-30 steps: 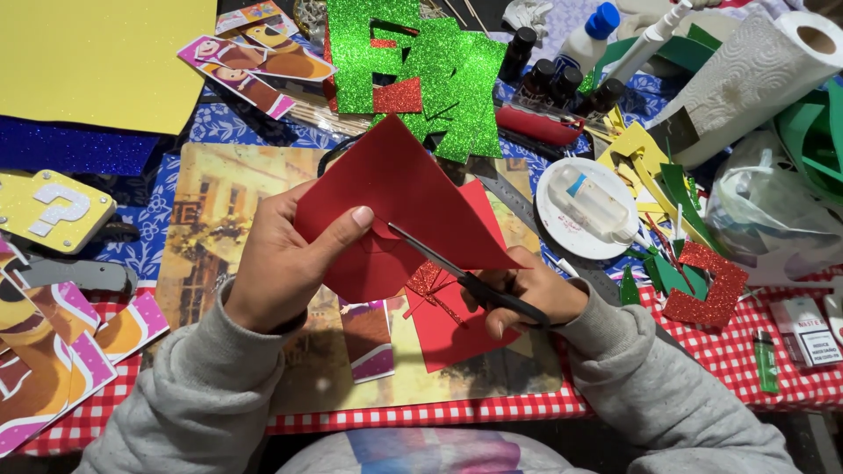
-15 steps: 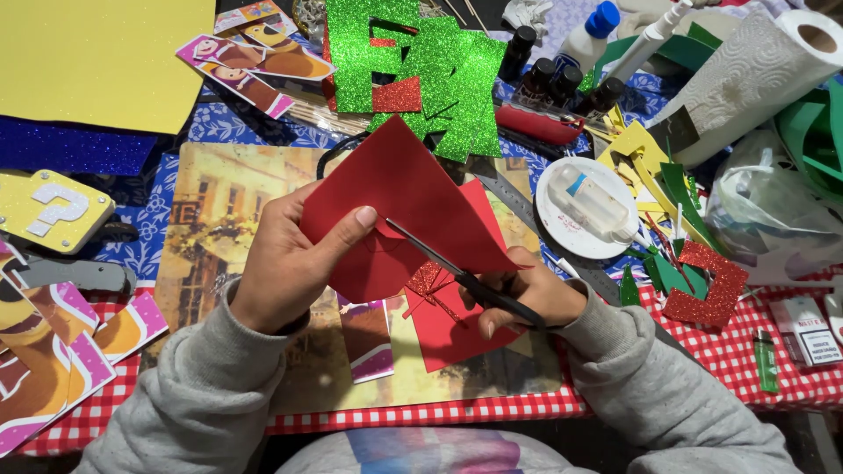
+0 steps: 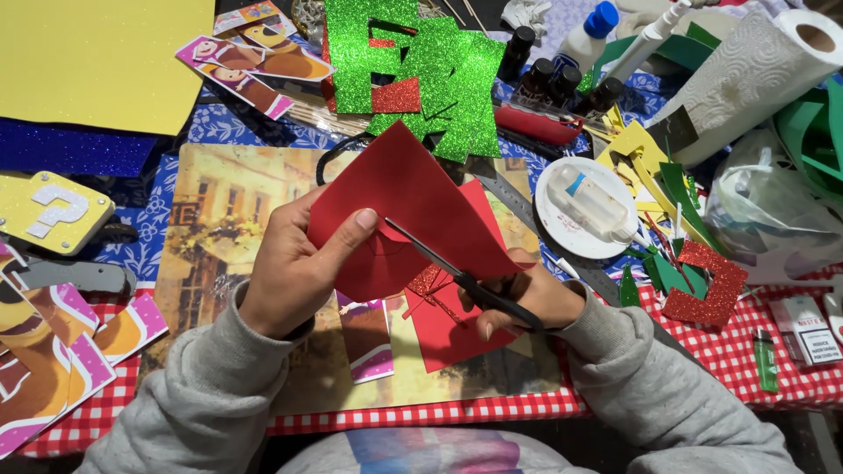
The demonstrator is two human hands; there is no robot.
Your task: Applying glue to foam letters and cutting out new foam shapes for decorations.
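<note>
in the middle of the frame the left hand pinches a red foam sheet between thumb and fingers, the thumb lying flat on its front face, and holds it up off the table with one corner pointing toward the top of the frame. the right hand, just right of centre and lower, is closed around the dark handles of a pair of scissors; the thin blades run up and to the left across the sheet's lower part, their tip close to the left thumb. how far apart the blades stand cannot be told.

below the sheet lie red offcuts on a picture placemat. toward the top centre sit green glitter cutouts. at the upper left lies a yellow sheet, with a blue glitter sheet beneath its lower edge. right of centre a glue bottle rests on a white round lid. a paper towel roll lies at the upper right. a red checked tablecloth shows along the lower edge, with a green lighter on it at the right.
</note>
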